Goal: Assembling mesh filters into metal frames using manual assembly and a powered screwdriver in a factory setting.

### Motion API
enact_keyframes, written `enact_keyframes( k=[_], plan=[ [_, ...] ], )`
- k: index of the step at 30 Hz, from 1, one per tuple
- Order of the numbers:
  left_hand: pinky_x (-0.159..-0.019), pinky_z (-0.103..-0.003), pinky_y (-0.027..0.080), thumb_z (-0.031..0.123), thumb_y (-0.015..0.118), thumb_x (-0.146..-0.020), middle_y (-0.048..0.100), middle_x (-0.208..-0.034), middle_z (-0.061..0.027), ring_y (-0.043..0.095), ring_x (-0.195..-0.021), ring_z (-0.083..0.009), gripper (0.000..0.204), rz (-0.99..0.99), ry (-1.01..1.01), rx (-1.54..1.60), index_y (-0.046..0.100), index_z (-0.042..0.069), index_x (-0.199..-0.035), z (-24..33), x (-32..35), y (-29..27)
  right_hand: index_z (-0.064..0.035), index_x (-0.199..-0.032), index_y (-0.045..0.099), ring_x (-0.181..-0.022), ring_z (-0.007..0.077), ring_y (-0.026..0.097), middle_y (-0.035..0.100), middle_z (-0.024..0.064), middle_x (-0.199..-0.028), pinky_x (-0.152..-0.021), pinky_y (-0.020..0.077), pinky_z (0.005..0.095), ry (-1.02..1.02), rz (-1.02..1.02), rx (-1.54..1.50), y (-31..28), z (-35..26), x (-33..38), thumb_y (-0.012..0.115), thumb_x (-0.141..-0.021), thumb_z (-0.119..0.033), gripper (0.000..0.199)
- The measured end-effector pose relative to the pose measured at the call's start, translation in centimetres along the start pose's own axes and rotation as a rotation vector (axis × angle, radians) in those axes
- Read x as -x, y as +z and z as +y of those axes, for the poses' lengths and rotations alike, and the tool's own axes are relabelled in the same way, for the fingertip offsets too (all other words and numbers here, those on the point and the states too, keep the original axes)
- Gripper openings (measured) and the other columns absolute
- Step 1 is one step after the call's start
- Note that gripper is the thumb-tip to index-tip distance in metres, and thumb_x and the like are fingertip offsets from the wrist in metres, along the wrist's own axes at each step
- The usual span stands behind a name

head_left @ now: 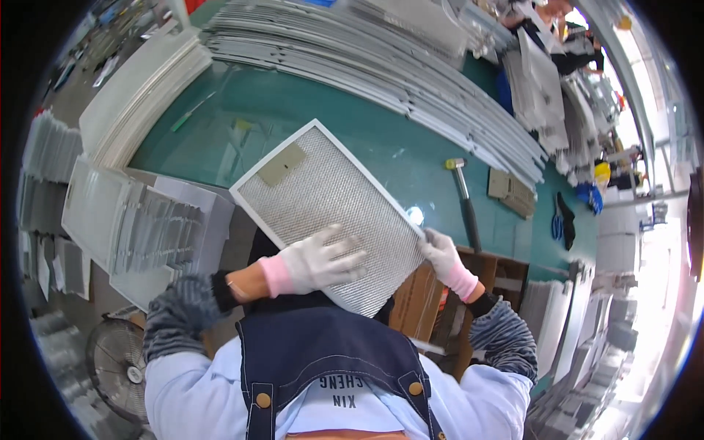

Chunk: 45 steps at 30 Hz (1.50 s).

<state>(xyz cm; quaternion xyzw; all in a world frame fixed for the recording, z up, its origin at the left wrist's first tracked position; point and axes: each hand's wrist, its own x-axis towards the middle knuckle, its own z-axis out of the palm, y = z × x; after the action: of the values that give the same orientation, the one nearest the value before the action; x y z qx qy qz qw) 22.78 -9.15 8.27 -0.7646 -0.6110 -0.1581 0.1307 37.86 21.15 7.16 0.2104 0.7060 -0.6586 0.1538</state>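
A mesh filter panel with a pale metal frame lies tilted across the near table edge, its near end reaching toward my apron. Along that near end the mesh shows no frame strip. My left hand, in a white glove with a pink cuff, rests on the mesh with its fingers spread. At the panel's right side, my gloved right hand is closed on the frame edge. A flat tan rectangular piece shows inside the frame's far left corner.
On the green table lie a hammer, a tan block, blue-handled scissors and a green-handled tool. Long metal strips line the far side. Stacked panels stand left; a fan is lower left.
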Motion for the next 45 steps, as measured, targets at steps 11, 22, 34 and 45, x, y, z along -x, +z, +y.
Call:
enact_keyframes(
  k=[11,22,34,45],
  plan=[
    [-0.066,-0.028,0.051,0.023,0.074,-0.085,0.067,-0.078,-0.0117,0.063,-0.069,-0.013,0.036,0.572,-0.684,0.679,0.062,-0.001,-0.109,-7.5,-3.4,-14.6,0.0055,-0.108,0.064,-0.1,0.0135,0.056,0.063,0.0053,-0.108,-0.087,0.0447,0.027,-0.807,0.168,0.529,-0.7,-22.8,3.6,0.079,-0.08,-0.033,0.05],
    [-0.08,-0.036,0.054,0.006,0.075,-0.078,0.065,-0.1,-0.0268,0.068,-0.094,-0.037,0.077,0.609,-0.63,0.361,0.033,-0.005,-0.142,-7.8,0.4,-11.4,-0.0029,-0.089,0.062,-0.075,0.0029,0.05,0.059,-0.0054,-0.08,-0.07,0.0401,0.0192,-0.584,0.257,-0.161,7.4,-15.7,-0.3,0.065,-0.091,-0.014,0.012],
    [-0.096,-0.038,0.047,0.005,0.067,-0.078,0.062,-0.119,-0.023,0.06,-0.113,-0.0334,0.067,-0.43,-0.116,0.718,0.044,0.0,-0.141,-12.4,-8.4,-17.2,-0.0009,-0.094,0.063,-0.077,0.0026,0.05,0.058,-0.0041,-0.084,-0.07,0.0404,0.0188,-0.647,0.15,-0.127,10.6,-16.4,0.5,0.067,-0.089,-0.012,0.013],
    [-0.061,-0.032,0.05,0.015,0.071,-0.084,0.067,-0.073,-0.0155,0.065,-0.064,-0.0186,0.027,-0.273,-0.635,0.713,0.067,-0.006,-0.101,-11.0,-8.3,-15.0,0.0029,-0.146,0.027,-0.088,0.0115,0.057,0.06,0.0093,-0.099,-0.077,0.0487,0.0261,-0.867,0.493,-0.285,12.4,-12.1,-2.4,0.061,-0.083,0.005,0.072]
  ],
)
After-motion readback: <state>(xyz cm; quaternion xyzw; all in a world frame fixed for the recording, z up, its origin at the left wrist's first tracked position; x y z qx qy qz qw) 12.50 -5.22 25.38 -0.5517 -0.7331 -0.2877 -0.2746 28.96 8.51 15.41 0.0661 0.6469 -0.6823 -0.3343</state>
